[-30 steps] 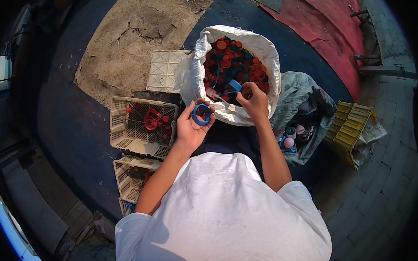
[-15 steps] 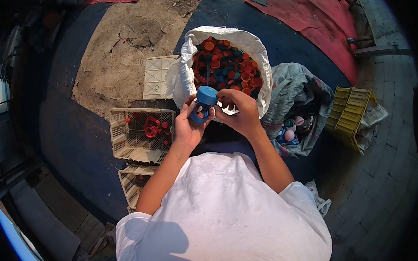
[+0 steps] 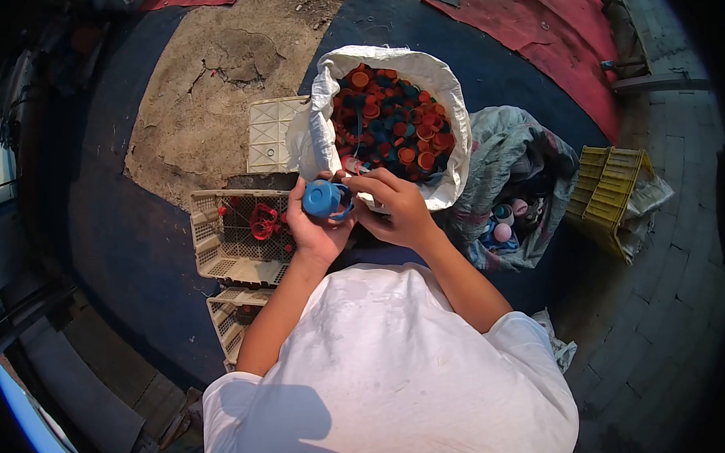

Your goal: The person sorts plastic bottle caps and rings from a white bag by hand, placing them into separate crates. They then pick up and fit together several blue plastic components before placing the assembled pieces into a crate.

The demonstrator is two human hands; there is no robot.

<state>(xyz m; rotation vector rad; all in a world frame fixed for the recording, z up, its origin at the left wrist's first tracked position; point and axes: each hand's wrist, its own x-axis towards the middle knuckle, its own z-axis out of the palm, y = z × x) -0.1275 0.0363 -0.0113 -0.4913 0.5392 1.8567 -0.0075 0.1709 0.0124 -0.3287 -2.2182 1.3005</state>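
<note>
A blue plastic cap with a looped strap or ring (image 3: 321,198) rests in the fingers of my left hand (image 3: 317,235), its round top facing up. My right hand (image 3: 395,209) is closed at the right side of the blue piece, fingertips pinching near its ring. Just beyond both hands stands a white woven sack (image 3: 322,130), its rim rolled open. Inside it lie many red, orange and dark green caps (image 3: 398,118). A small pinkish-white item (image 3: 353,165) shows at the sack's near edge, partly hidden by my fingers.
On the left are a beige crate (image 3: 248,268) with red pieces and another crate (image 3: 228,330) below it. A pale lattice panel (image 3: 267,133) lies behind. To the right stand a grey-green sack (image 3: 478,171) holding mixed items and a yellow crate (image 3: 604,183).
The blue piece has moved left and down, and its cap now faces up beside the ring. My right hand has shifted left and lower with it.
</note>
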